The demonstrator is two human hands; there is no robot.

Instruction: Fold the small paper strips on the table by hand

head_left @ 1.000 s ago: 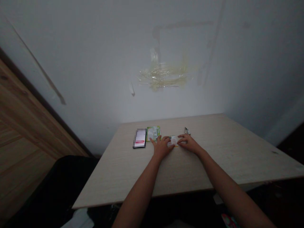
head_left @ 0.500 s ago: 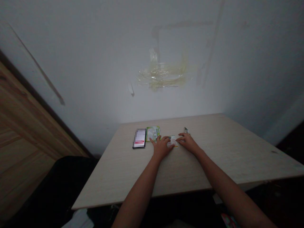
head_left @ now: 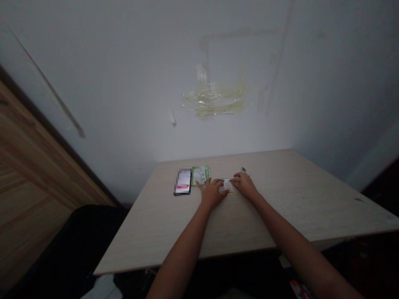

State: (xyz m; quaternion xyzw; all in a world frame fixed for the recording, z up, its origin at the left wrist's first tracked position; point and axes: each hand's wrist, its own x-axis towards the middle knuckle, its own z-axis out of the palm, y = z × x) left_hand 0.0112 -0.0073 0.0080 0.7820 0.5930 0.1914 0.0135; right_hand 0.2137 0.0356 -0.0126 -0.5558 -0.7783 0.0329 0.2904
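A small white printed packet point(head_left: 227, 186) with a yellow-orange lower edge lies on the table between my hands. My left hand point(head_left: 212, 193) rests over its left side with fingers spread, thumb and forefinger on the packet. The other fingers of that hand reach to the green-and-white printed pouch point(head_left: 201, 174) lying behind it. At the packet's upper right edge, my right hand point(head_left: 246, 185) has its fingertips drawn together on it. Just beyond the right hand's knuckles shows a small dark-and-white piece point(head_left: 244, 170), mostly hidden.
A phone point(head_left: 183, 182) with a lit, blurred screen lies left of the pouch. The pale wooden table point(head_left: 149, 224) meets a wall point(head_left: 124, 83) bearing old clear tape point(head_left: 215, 101). A wooden panel point(head_left: 37, 153) leans at the left above a dark object point(head_left: 84, 232).
The right hand's fingertips have shifted slightly left and away from me along the packet's top edge, closing together. The left hand, pouch and phone stay where they were.
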